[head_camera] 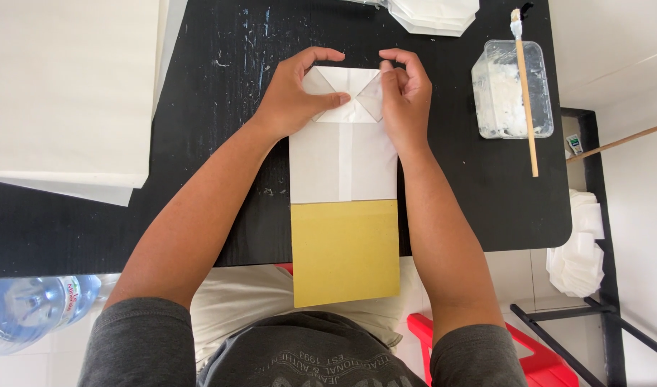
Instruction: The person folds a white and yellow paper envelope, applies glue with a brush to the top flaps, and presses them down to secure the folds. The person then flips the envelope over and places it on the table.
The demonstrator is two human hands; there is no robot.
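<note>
A white paper bag (343,161) lies flat on the black table (221,93), its folded bottom at the far end and its near end slipped over a yellow board (346,251) that juts off the table's near edge toward the person's lap. The board seems to serve as a stiff form inside the bag, keeping it flat and square while the end is folded.

The left hand (300,89) lies over the far left corner of the bag, fingers curled and close together, thumb stretched right along the crease to press the flap (343,89) down. The right hand (407,89) mirrors it on the far right corner, fingers bent and bunched, fingertips pushing on the right-hand triangle of the fold. Both press flat rather than grasp; whether a finger is tucked under a flap I cannot tell from this angle.

To the right, well apart from the bag, stands a clear tub (513,89) of white paste with a stick brush (526,93) laid across it, within reach of the right hand. A stack of white sheets (70,93) fills the left of the table, and more folded white bags (432,14) sit at the far edge. Off the table lie a water bottle (35,304) near left, a red stool (536,351) near right, and another white pile (579,251) at right. Nothing crowds the hands.
</note>
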